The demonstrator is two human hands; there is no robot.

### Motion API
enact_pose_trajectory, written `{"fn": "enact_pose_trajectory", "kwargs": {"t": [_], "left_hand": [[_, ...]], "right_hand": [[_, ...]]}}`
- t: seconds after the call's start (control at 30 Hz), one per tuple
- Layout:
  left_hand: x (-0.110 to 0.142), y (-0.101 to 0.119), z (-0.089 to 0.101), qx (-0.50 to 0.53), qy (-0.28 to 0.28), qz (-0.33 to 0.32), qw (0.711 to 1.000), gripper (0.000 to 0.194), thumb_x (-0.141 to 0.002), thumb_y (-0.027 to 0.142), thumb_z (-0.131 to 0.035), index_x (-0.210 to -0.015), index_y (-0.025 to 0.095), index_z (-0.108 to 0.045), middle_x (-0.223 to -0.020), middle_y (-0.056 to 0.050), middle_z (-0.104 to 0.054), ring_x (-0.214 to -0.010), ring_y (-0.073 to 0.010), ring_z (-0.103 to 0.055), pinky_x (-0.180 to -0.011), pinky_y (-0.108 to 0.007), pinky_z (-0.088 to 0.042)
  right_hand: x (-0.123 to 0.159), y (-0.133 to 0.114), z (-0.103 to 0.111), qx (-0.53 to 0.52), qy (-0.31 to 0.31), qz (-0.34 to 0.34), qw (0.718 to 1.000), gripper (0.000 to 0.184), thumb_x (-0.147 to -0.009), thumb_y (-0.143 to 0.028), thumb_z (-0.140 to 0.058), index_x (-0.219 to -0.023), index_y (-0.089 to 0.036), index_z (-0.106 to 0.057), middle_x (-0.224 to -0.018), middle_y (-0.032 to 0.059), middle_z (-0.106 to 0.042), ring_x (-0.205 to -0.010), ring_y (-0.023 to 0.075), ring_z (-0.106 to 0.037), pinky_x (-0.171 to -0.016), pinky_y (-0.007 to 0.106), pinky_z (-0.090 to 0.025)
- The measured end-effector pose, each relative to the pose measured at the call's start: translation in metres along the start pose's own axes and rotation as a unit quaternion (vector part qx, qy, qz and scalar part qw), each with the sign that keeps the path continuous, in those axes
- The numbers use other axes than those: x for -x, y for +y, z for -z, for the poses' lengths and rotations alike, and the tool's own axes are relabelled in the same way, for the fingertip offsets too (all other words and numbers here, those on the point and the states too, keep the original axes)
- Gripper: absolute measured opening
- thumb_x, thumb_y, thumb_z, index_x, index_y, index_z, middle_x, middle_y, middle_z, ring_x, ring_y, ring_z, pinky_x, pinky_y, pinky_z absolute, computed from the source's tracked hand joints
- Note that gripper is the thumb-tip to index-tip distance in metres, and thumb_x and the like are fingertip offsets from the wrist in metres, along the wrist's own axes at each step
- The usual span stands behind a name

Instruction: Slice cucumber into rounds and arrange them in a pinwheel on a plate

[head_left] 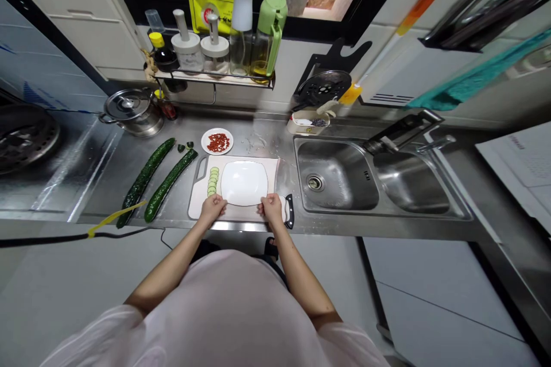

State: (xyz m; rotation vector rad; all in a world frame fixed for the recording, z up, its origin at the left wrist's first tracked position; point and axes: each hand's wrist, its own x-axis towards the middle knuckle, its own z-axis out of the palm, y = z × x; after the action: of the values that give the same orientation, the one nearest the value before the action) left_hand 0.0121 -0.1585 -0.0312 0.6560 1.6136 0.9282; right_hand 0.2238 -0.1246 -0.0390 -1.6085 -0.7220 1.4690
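Note:
A white, rounded-square plate (244,182) lies over the cutting board (198,198), gripped at its two near corners. My left hand (212,207) pinches the near left corner with closed fingers. At the near right corner, my right hand (271,207) is closed on the rim in the same way. A row of cucumber slices (213,181) lies on the board just left of the plate. Beside my right hand, a black handle (290,211) shows at the board's right edge; whatever it belongs to is mostly hidden.
Two whole cucumbers (148,175) lie on the steel counter at left, with small cut ends (181,148) nearby. Behind the board stands a small plate (205,141) of red pieces. A lidded pot (136,117) is back left; a double sink (338,175) is at right.

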Motion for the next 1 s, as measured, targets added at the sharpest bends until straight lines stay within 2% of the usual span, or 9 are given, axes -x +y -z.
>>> {"fn": "enact_pose_trajectory", "kwargs": {"t": [0.57, 0.8, 0.9, 1.0], "left_hand": [[-0.002, -0.005, 0.001, -0.031, 0.006, -0.010, 0.999, 0.026, -0.063, 0.033, -0.069, -0.071, 0.018, -0.048, -0.052, 0.003, -0.058, -0.040, -0.0099, -0.053, -0.040, -0.020, -0.041], [0.005, -0.008, 0.003, -0.036, -0.011, -0.009, 0.999, 0.034, -0.066, 0.046, -0.069, -0.071, 0.019, -0.050, -0.054, 0.000, -0.060, -0.045, -0.0127, -0.057, -0.045, -0.022, -0.044], [0.009, -0.008, 0.009, -0.089, 0.022, -0.027, 0.995, 0.032, -0.069, 0.048, -0.065, -0.065, 0.020, -0.050, -0.051, 0.001, -0.056, -0.043, -0.0125, -0.052, -0.045, -0.023, -0.038], [0.012, -0.004, 0.021, -0.185, 0.102, -0.108, 0.972, 0.029, -0.072, 0.046, -0.063, -0.062, 0.022, -0.051, -0.050, 0.003, -0.051, -0.048, -0.0129, -0.049, -0.050, -0.023, -0.033]], "right_hand": [[-0.004, 0.008, 0.002, 0.041, 0.006, -0.016, 0.999, 0.024, -0.068, -0.022, -0.054, -0.084, -0.025, -0.036, -0.044, -0.0119, -0.053, -0.032, 0.0109, -0.050, -0.027, 0.014, -0.029], [0.000, 0.004, 0.007, 0.059, -0.009, -0.027, 0.998, 0.029, -0.069, -0.028, -0.057, -0.091, -0.024, -0.039, -0.047, -0.0118, -0.053, -0.033, 0.0113, -0.049, -0.032, 0.016, -0.032], [0.007, -0.002, 0.012, 0.131, 0.020, 0.028, 0.991, 0.032, -0.070, -0.031, -0.058, -0.098, -0.022, -0.045, -0.050, -0.0111, -0.051, -0.039, 0.0117, -0.051, -0.038, 0.017, -0.033], [0.016, -0.009, 0.017, 0.220, 0.072, 0.133, 0.964, 0.037, -0.069, -0.033, -0.059, -0.104, -0.021, -0.051, -0.054, -0.0086, -0.051, -0.051, 0.0135, -0.053, -0.045, 0.020, -0.034]]}}
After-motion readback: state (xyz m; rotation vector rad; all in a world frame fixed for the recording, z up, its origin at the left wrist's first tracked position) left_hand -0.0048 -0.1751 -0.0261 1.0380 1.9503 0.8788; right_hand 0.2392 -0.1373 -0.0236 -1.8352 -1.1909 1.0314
